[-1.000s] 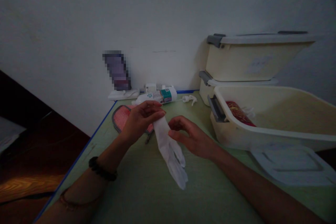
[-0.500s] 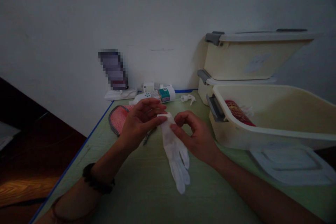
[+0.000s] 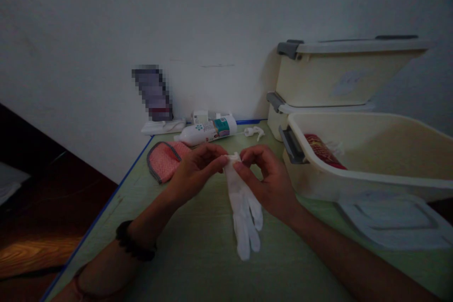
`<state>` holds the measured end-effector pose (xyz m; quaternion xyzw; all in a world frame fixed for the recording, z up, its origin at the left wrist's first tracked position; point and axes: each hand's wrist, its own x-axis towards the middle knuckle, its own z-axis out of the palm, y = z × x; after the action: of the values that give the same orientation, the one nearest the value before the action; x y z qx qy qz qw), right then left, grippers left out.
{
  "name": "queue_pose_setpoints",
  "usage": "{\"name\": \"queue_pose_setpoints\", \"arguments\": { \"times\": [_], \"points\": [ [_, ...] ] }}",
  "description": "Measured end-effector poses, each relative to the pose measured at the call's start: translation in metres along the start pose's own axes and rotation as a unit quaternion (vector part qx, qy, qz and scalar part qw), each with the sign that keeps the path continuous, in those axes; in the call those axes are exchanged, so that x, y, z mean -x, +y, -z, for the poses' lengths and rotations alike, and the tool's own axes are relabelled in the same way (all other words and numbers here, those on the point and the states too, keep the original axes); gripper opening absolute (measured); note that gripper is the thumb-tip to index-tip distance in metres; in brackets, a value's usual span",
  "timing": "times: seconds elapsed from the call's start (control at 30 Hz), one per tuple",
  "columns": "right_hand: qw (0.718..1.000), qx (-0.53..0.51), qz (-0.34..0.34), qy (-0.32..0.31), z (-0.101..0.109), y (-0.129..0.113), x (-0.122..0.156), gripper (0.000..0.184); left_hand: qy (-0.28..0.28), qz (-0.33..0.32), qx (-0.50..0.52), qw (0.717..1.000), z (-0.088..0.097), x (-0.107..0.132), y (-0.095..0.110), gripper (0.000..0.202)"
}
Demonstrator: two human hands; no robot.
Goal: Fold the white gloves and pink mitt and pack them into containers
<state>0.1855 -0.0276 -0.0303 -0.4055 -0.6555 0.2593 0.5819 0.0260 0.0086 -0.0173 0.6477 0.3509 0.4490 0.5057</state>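
Note:
A white glove (image 3: 243, 210) hangs fingers-down over the green table (image 3: 198, 259). My left hand (image 3: 196, 170) pinches the glove's cuff from the left. My right hand (image 3: 271, 181) pinches the same cuff from the right, thumb and forefinger closed on the edge. The two hands meet at the cuff, just above the tabletop. A dark bead bracelet (image 3: 132, 245) sits on my left wrist.
A pink mesh pouch (image 3: 164, 160) lies left of my hands. A white bottle (image 3: 207, 131) lies on its side by the wall. An open cream bin (image 3: 368, 155) holding a red item (image 3: 322, 151) stands right, stacked lidded bins (image 3: 336, 80) behind, a loose lid (image 3: 392, 219) in front.
My right hand rose from beside the glove to pinch its cuff beside my left hand. The glove shifted slightly right and now hangs straighter.

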Motion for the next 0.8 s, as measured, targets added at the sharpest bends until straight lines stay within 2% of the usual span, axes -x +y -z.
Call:
{"name": "queue_pose_setpoints", "arguments": {
  "times": [0.17,0.43,0.67,0.8],
  "points": [
    [1.0,-0.007,-0.023,-0.003,-0.0001,0.0008,-0.0006,0.019,-0.005,-0.033,-0.002,0.999,-0.001,0.0019,0.0005,0.014],
    [0.998,-0.004,-0.033,-0.044,0.0032,0.0002,-0.0025,0.01,-0.024,-0.077,-0.054,0.995,-0.0011,0.0058,-0.0025,0.011],
    [0.996,-0.024,-0.053,-0.064,0.004,-0.001,-0.002,0.008,-0.036,-0.055,-0.045,0.997,-0.0024,0.0077,-0.0018,0.011],
    [0.993,-0.07,-0.076,-0.059,0.0032,-0.0033,-0.0024,0.009,-0.061,-0.044,0.027,0.997,-0.0052,0.0096,-0.0008,0.017]
  ]
}}
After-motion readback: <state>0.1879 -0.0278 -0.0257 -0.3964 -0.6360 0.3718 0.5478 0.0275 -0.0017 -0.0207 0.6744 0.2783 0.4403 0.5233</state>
